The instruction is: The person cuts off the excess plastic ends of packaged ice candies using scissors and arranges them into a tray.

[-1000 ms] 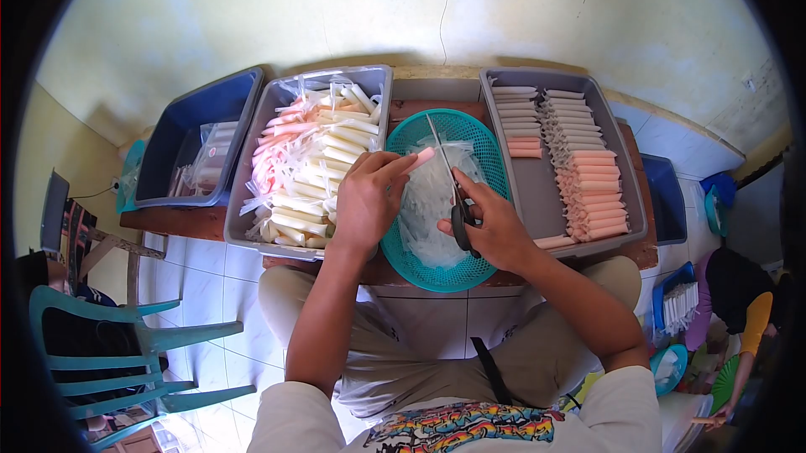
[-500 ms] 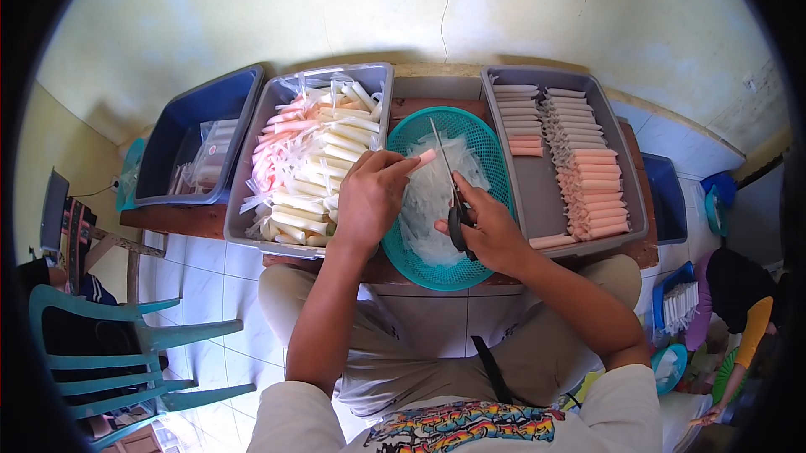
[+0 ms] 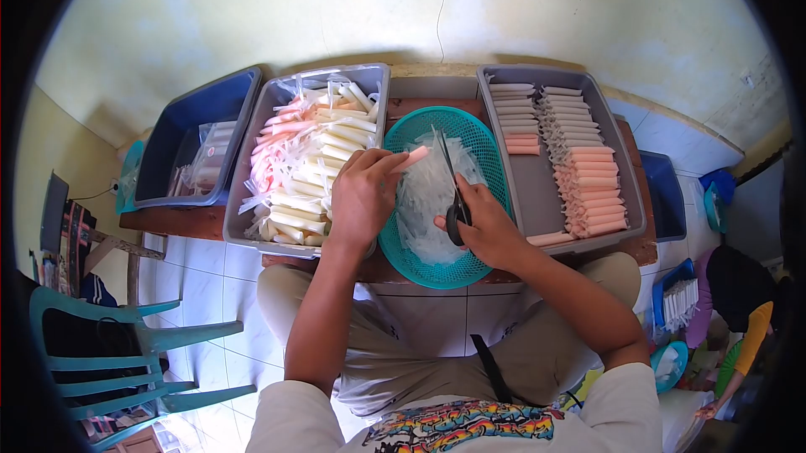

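Observation:
My left hand (image 3: 363, 193) is closed on a pink filled plastic tube (image 3: 415, 156), whose end sticks out to the right past the fingers. My right hand (image 3: 487, 225) grips black-handled scissors (image 3: 457, 211), blades pointing up and away, just right of the tube's end and apart from it. Both hands are over a teal mesh basket (image 3: 438, 275) holding a heap of clear plastic scraps (image 3: 420, 214). To the left, a grey tray (image 3: 267, 245) is piled with cream and pink tubes. On the right, another grey tray (image 3: 536, 188) holds neat rows of whitish and pink tubes.
A dark blue bin (image 3: 180, 130) with plastic packets stands at the far left of the wooden table (image 3: 172, 218). A teal plastic chair (image 3: 151, 335) is at lower left. At lower right another person's yellow sleeve (image 3: 756, 335) shows near a blue crate (image 3: 674, 298).
The pink tube's end is slightly farther left of the scissor blades. The blades look a little more parted. Both hands keep their holds.

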A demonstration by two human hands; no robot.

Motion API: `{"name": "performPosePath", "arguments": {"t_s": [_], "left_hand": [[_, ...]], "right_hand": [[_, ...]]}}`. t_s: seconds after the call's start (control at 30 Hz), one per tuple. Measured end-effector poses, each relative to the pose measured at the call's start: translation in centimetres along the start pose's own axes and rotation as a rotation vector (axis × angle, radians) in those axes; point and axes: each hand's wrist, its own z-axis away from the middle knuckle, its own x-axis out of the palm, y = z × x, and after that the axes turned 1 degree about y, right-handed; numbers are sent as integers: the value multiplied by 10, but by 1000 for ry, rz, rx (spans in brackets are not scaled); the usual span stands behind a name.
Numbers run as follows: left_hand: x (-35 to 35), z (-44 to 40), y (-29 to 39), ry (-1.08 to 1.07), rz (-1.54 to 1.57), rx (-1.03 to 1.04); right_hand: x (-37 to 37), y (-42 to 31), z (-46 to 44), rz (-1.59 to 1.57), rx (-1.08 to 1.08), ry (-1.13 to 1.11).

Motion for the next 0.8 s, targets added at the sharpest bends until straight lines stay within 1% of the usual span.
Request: {"name": "performPosePath", "arguments": {"t_s": [0.07,0.2,0.37,0.47,0.6,0.8], "left_hand": [[-3,0,6,2,-6,-9],[-2,-1,6,11,-17,-43],[0,0,4,49,-24,-6],[-1,1,5,51,-19,-7],[-1,2,4,15,-3,-24],[-1,2,5,17,0,-22]], "right_hand": [[13,13,-1,104,-57,9],[28,17,-3,194,-86,31],[29,8,-11,309,43,-43],[33,8,-13,360,55,-42],[29,-4,-13,375,108,-117],[26,1,-8,352,35,-128]]}}
